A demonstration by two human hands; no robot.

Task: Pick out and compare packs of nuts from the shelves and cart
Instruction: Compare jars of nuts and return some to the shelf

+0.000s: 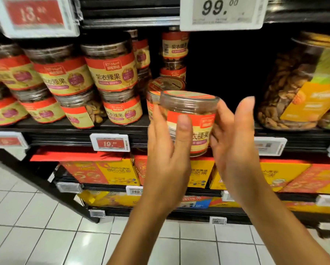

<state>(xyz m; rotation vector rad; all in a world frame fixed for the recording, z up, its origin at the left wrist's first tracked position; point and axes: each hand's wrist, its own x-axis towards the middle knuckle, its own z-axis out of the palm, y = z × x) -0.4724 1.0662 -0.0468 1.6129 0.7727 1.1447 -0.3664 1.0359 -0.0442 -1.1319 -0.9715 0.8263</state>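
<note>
A clear round jar of cashews [196, 119] with a red and tan label is held in front of the shelf. My left hand [168, 150] grips it from the left, thumb across the label. My right hand [234, 142] is beside the jar on the right, fingers spread and pointing up, its palm touching or nearly touching the jar's side. Rows of the same cashew jars [110, 73] stand stacked on the shelf to the left, and one more jar [166, 85] sits right behind the held one.
A big clear jar of almonds [294, 88] stands on the shelf at the right, with a dark gap [227, 69] between it and the cashew jars. Price tags [110, 143] line the shelf edge. Red and yellow gift boxes [106, 173] fill the lower shelves. White tiled floor lies below.
</note>
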